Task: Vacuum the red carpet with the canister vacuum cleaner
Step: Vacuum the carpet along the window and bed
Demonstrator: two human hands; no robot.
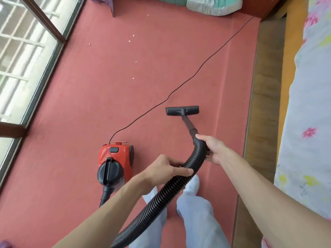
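Note:
The red carpet [161, 72] covers the floor ahead of me. A red and black canister vacuum [114, 161] stands on it at my lower left. Its black ribbed hose [166, 192] curves up in front of my legs to a dark wand ending in a flat floor nozzle [182, 110] that rests on the carpet. My right hand [212, 149] grips the hose where it joins the wand. My left hand [168, 168] holds the hose lower down, fingers curled around it. Several small pale crumbs [133, 78] lie on the carpet further ahead.
A thin black power cord [206, 63] runs from the canister diagonally to the far right corner. Glass doors with a dark frame [44, 56] line the left. A bed with a flowered sheet [308, 104] and wooden floor strip border the right. Pillows [213, 5] lie at the far end.

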